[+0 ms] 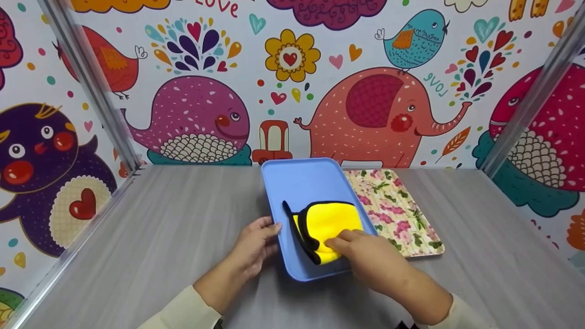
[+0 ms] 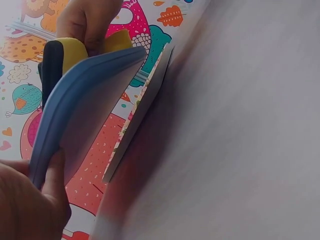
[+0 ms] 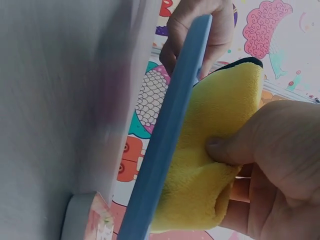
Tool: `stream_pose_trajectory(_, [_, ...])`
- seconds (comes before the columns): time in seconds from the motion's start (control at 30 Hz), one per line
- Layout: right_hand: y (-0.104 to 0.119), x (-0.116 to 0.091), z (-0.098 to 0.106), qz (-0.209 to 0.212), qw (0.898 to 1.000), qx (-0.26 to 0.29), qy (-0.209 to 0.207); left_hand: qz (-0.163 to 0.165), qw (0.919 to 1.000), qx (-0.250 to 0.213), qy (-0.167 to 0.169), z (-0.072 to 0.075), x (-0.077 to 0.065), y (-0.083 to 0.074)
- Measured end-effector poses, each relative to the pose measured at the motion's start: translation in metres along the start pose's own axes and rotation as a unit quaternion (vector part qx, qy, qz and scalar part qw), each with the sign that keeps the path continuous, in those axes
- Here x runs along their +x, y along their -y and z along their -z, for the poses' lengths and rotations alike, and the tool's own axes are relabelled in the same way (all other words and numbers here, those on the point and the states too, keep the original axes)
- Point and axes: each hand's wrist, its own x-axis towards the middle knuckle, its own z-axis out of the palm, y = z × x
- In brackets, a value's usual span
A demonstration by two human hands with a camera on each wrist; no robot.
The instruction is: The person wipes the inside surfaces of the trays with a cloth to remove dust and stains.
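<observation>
A blue tray (image 1: 301, 183) is held tilted above the table, its left edge gripped by my left hand (image 1: 256, 246). In the left wrist view the thumb of that hand (image 2: 30, 200) lies on one face of the tray (image 2: 75, 105). My right hand (image 1: 374, 258) pinches a folded yellow cloth (image 1: 331, 221) with black edging against the tray's inner face. The right wrist view shows the thumb of the right hand (image 3: 270, 155) pressed into the fluffy cloth (image 3: 210, 125); its other fingers are partly hidden behind the fabric.
A flower-patterned tray (image 1: 393, 210) lies on the grey table (image 1: 183, 219), right of the blue tray and partly covered by it. Behind stands a wall panel (image 1: 283, 100) printed with cartoon animals, with metal posts (image 1: 91, 82) at the corners.
</observation>
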Motion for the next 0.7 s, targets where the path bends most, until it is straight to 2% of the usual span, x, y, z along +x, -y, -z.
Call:
stream_pose_trajectory(0.33, [0.0022,-0.0008,-0.0088,0.060,0.998,0.004,-0.029,-0.008,0.9999,0.007,0.007,-0.0001,-0.0023,-0.0009])
stream_pose_trajectory(0.7, [0.0025,-0.0020,-0.0068,0.093,0.995,-0.015,-0.015,-0.008,0.9999,0.005,0.006,0.0014,-0.0018,-0.0017])
